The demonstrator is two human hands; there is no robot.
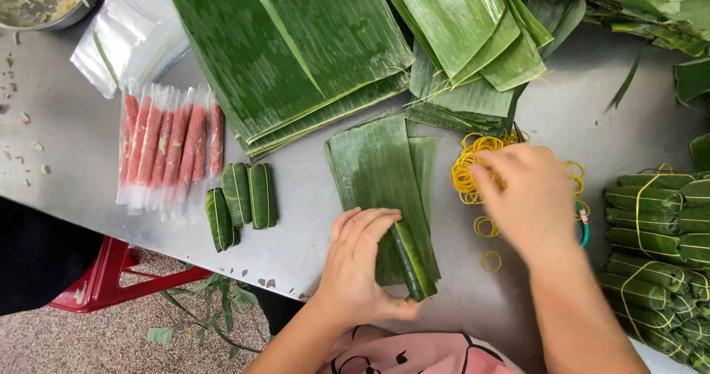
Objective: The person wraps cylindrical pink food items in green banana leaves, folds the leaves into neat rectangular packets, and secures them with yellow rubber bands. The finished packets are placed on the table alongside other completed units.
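Note:
My left hand (361, 264) presses down on a rolled banana-leaf parcel (409, 259) at the near end of a cut leaf strip (377, 163) on the steel table (81, 133). My right hand (526, 199), blurred, reaches over a heap of yellow rubber bands (467, 168), fingers bent down onto them; whether it grips one is not clear. Three finished leaf rolls (240, 200) lie to the left, beside pink sausages in clear plastic sleeves (168, 145).
Stacks of large banana leaves (296, 48) and folded leaves (473, 41) cover the back of the table. Bundles of tied leaf rolls (658, 248) sit at right. Clear plastic bags (133, 34) and a metal bowl (44, 0) are far left. A red stool (111, 278) stands below the edge.

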